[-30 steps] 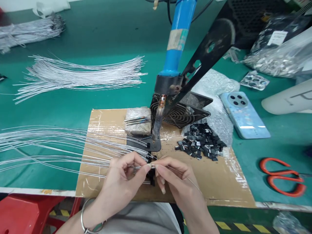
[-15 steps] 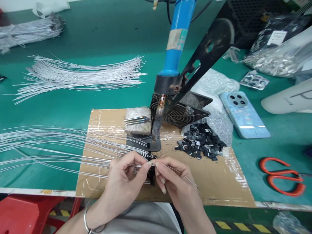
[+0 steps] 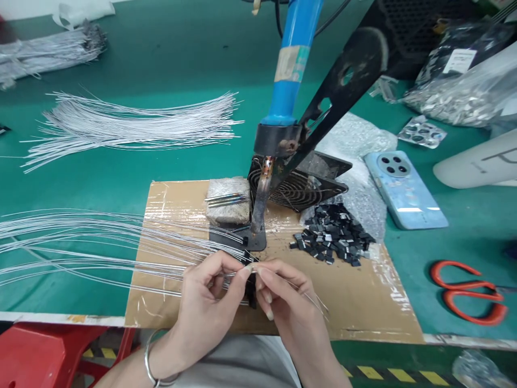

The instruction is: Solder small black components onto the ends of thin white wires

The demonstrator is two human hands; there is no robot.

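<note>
My left hand and my right hand meet fingertip to fingertip over the cardboard, both closed in a pinch. Between them they hold thin white wires, whose loose ends poke out past my right fingers. Exactly how the fingertips grip them is hidden. Just beneath my fingers lies a row of small black pieces, partly covered. Long white wires run in from the left toward these pieces. Above my hands a blue-handled soldering iron points down, its tip near a dark plate.
A black metal arm supports the iron, with a fan behind. Small black parts lie heaped to the right, near a phone and orange-handled scissors. A wire bundle rests at upper left, a wrapped block mid-table.
My hands stay pinched together in nearly the same place. The wire ends beyond my right hand have shifted slightly and spread apart, and the view has moved very little.
</note>
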